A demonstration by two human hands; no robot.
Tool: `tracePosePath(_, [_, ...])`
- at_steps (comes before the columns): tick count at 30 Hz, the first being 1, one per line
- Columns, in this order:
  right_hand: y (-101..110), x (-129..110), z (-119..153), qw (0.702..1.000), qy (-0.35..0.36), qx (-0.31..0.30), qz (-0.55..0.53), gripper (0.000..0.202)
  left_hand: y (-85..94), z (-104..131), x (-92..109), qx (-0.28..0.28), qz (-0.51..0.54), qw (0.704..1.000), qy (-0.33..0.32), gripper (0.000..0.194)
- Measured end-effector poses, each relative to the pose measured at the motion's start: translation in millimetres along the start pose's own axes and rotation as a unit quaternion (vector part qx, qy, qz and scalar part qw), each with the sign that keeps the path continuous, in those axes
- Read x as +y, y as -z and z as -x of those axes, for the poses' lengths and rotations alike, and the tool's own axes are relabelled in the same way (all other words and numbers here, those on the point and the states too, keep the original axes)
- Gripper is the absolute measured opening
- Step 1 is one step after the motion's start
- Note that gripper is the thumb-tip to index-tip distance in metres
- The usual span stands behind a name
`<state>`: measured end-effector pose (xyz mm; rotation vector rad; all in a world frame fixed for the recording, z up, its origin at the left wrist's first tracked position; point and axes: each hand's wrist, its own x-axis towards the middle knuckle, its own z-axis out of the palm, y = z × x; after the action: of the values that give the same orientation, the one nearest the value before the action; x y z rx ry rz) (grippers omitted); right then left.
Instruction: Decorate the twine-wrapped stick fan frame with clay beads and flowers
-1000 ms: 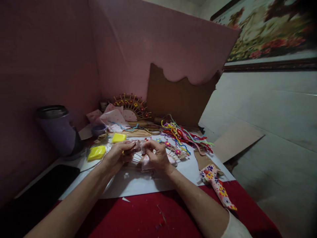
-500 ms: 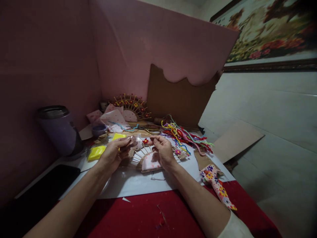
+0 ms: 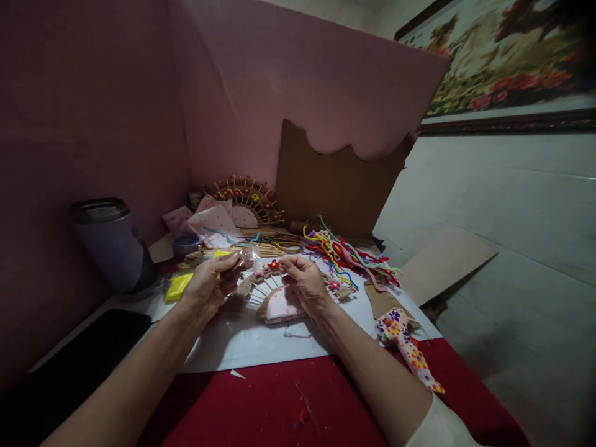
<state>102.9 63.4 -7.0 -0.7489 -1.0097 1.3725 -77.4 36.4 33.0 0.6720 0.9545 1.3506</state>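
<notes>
Evidently, a pink panel (image 3: pixel 261 81) rose well beyond the left grip (image 3: pixel 209 287) and right grip (image 3: pixel 308 288). Nearer, the tabletop (image 3: pixel 261 400), covered in red, spread beneath them. Brown cardboard (image 3: pixel 335 189) stood beyond the right grip, and a purple tumbler (image 3: pixel 112 248) stood left of the left grip. Below and between both grips, a near fan-shaped craft (image 3: pixel 282 304) of sticks, with a dotted pink center, lay on white paper (image 3: pixel 223 351). Colorful fuzzy stems (image 3: pixel 344 251) lay beyond and right of the right grip; a flower-patterned piece (image 3: pixel 406 344) lay farther right. The left grip pinched a clear plastic bag (image 3: pixel 251 253). The right grip's fingertips were narrowly bunched beside a red flower (image 3: pixel 273 264); whether they held anything could not be told.
</notes>
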Motion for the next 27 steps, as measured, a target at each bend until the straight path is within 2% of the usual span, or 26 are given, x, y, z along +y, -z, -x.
tracePosePath(3, [1.3, -0.6, -0.9, 1.0, 0.008, 0.003, 0.008, 0.034, 0.1, 0.5, 0.4, 0.007, -0.002, 1.0, 0.001, 0.01])
tracePosePath(6, [7.0, -12.6, -5.2, 0.999, 0.028, 0.021, 0.008, 0.037, -0.7, 1.0, 0.3, 0.001, -0.002, 1.0, 0.001, 0.008])
tracePosePath(12, [30.9, -66.9, -15.7, 0.988, 0.112, 0.107, 0.007, 0.039, -2.4, 1.4, -0.5, 0.009, -0.006, 1.0, 0.005, 0.008])
tracePosePath(16, [39.1, -90.6, -9.7, 0.973, 0.17, 0.133, 0.08, 0.042, -3.6, 1.4, -0.1, 0.004, -0.008, 1.0, -0.001, 0.007])
tracePosePath(22, [40.3, -92.3, 4.2, 0.951, 0.193, 0.164, 0.178, 0.032, -6.1, 2.0, 0.3, 0.01, -0.013, 1.0, 0.003, 0.007])
tracePosePath(27, [46.8, -93.9, 15.1, 0.942, 0.163, 0.139, 0.26, 0.028, -3.2, 0.4, -1.0, -0.003, -0.011, 1.0, 0.003, 0.008])
